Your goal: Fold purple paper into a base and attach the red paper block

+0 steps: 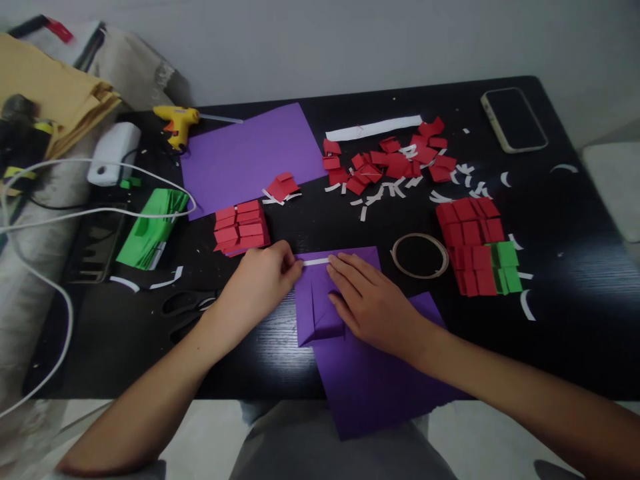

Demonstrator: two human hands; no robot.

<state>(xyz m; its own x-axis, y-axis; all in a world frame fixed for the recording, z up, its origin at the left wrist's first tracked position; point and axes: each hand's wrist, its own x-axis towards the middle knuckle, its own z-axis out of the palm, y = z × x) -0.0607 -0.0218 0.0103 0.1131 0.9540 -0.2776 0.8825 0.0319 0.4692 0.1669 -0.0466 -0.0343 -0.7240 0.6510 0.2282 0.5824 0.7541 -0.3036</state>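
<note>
A folded purple paper piece (327,320) lies near the table's front edge, overlapping a larger purple sheet (370,393) that hangs over the edge. Along its top runs a narrow white strip (316,261), perhaps tape or paper. My left hand (265,277) pinches the strip's left end at the paper's upper left corner. Flat over the right half of the folded piece rests my right hand (375,303), fingers stretched out and their tips on the strip's right end. That hand hides part of the folds beneath it.
Red folded paper blocks (243,227) and a red-green block (475,247) flank the work. Behind are red pieces with white scraps (395,160), a purple sheet (250,153), a glue gun (177,123) and a phone (514,120). Scissors (183,303) lie left, a ring of cord (419,255) right.
</note>
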